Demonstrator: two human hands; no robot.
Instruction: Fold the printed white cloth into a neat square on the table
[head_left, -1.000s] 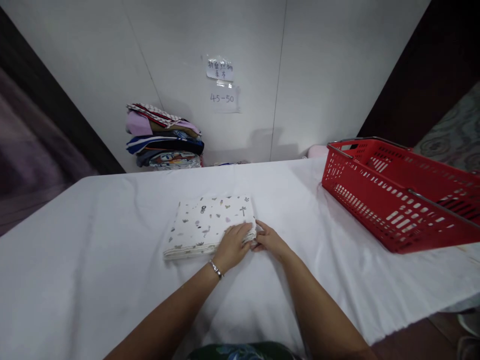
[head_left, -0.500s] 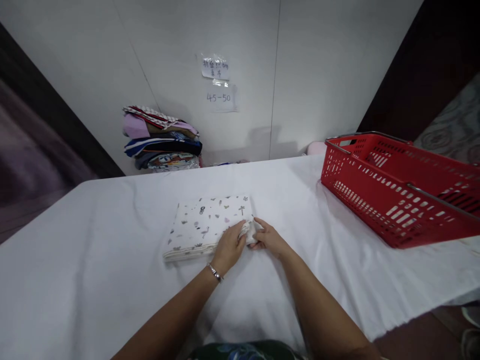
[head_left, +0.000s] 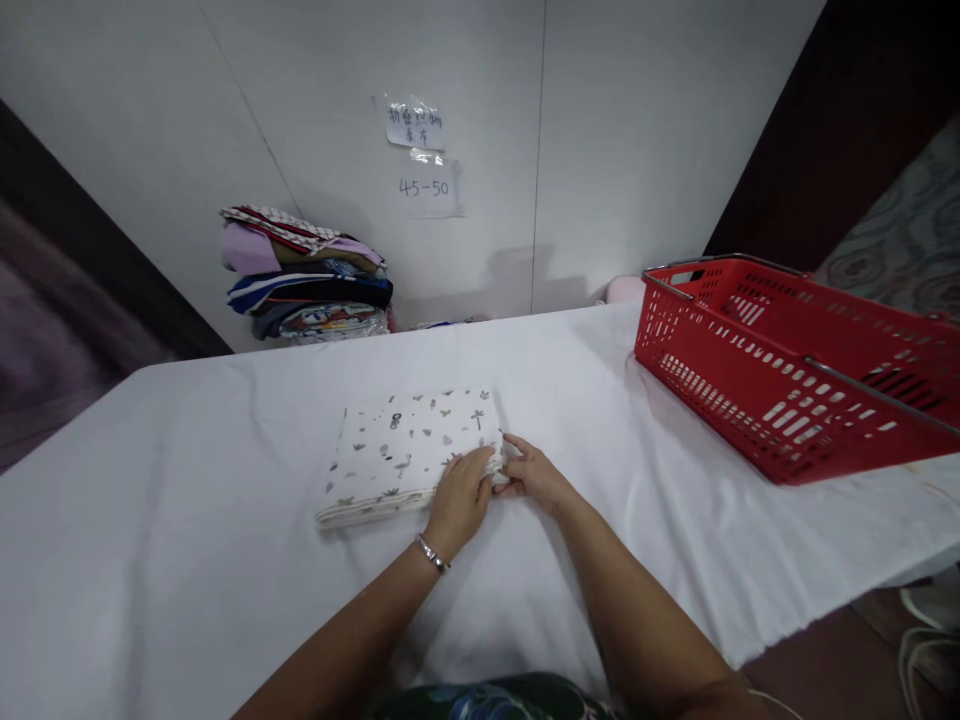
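A folded white cloth (head_left: 405, 450) printed with small figures lies flat in the middle of the table. My left hand (head_left: 459, 497), a bracelet on its wrist, rests on the cloth's near right corner with its fingers curled over the edge. My right hand (head_left: 529, 473) pinches the same corner from the right side, fingers closed on the fabric. Both hands meet at that corner.
A white sheet covers the table (head_left: 187, 520). A red plastic basket (head_left: 780, 370) stands at the right. A stack of folded clothes (head_left: 307, 285) sits behind the table's far left edge by the wall. Paper notes (head_left: 416, 150) are taped to the wall.
The bunched corner between my hands has been pressed flat against the folded cloth. The view has shifted slightly right and down.
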